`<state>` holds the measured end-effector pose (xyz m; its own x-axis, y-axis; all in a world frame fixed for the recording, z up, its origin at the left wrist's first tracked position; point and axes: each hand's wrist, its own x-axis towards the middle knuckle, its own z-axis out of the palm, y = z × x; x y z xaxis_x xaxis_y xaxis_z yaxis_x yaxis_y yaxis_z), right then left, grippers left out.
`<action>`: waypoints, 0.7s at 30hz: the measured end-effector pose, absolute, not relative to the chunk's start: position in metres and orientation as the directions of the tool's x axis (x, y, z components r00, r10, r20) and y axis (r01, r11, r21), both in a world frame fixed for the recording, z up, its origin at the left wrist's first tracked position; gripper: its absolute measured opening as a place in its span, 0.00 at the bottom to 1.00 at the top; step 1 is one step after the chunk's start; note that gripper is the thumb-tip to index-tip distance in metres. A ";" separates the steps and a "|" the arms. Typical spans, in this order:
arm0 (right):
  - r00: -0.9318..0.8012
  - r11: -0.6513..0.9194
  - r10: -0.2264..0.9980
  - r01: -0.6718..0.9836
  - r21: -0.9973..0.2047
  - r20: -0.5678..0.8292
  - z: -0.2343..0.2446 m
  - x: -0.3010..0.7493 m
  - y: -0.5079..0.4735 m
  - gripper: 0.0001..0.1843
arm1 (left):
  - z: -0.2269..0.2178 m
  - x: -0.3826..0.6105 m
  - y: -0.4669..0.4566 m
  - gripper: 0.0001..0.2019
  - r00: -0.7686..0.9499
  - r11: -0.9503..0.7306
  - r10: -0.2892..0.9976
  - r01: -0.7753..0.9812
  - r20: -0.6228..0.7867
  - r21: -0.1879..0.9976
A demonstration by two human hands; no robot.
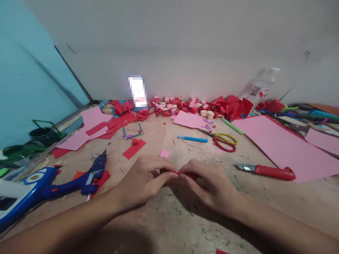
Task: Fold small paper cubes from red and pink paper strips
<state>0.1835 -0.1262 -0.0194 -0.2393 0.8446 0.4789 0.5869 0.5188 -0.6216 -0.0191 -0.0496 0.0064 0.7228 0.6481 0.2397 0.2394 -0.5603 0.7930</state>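
Observation:
My left hand (148, 180) and my right hand (213, 181) meet fingertip to fingertip over the middle of the table. Both pinch a small piece of red paper (194, 174); most of it is hidden by the fingers, and its shape cannot be made out. Just beyond my left fingers lies a small pink paper square (164, 153). A red paper strip (134, 149) with a little red cube (135, 141) on it is farther left. Past my right hand are a blue pen-like tool (192, 139) and scissors (224, 142) with red and yellow handles.
A blue glue gun (95, 174) lies at left, a red-handled knife (275, 172) at right. Pink sheets (288, 144) cover the right side. Many paper cubes (182, 106), a lit phone (137, 91) and a clear bottle (262, 88) line the wall.

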 end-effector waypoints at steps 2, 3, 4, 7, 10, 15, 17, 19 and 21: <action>-0.231 0.513 0.848 0.584 -0.629 0.477 -0.019 0.184 -0.126 0.09 | 0.007 -0.019 -0.050 0.08 0.715 -0.593 0.644 0.242 0.272 0.768; -0.226 0.511 0.848 0.587 -0.628 0.479 -0.019 0.184 -0.126 0.09 | 0.006 -0.020 -0.050 0.08 0.718 -0.608 0.635 0.239 0.284 0.757; -0.222 0.508 0.849 0.592 -0.626 0.480 -0.019 0.185 -0.127 0.08 | 0.005 -0.020 -0.050 0.07 0.726 -0.625 0.620 0.229 0.296 0.747; -0.220 0.503 0.850 0.607 -0.615 0.478 -0.020 0.186 -0.127 0.08 | 0.004 -0.022 -0.049 0.06 0.760 -0.666 0.558 0.173 0.332 0.725; -0.231 0.522 0.837 0.609 -0.597 0.497 -0.021 0.187 -0.127 0.08 | 0.006 -0.024 -0.046 0.08 0.794 -0.670 0.508 0.120 0.335 0.733; -0.295 0.615 0.774 0.564 -0.551 0.561 -0.022 0.186 -0.127 0.06 | 0.010 -0.022 -0.044 0.05 0.823 -0.564 0.517 0.122 0.235 0.817; -0.309 0.621 0.773 0.549 -0.560 0.554 -0.022 0.186 -0.127 0.06 | 0.009 -0.021 -0.044 0.05 0.812 -0.524 0.549 0.147 0.200 0.839; -0.301 0.613 0.780 0.543 -0.574 0.549 -0.022 0.185 -0.127 0.06 | 0.008 -0.020 -0.045 0.04 0.793 -0.490 0.584 0.172 0.175 0.855; -0.281 0.593 0.794 0.550 -0.588 0.539 -0.022 0.185 -0.127 0.06 | 0.006 -0.020 -0.046 0.04 0.781 -0.467 0.604 0.184 0.160 0.865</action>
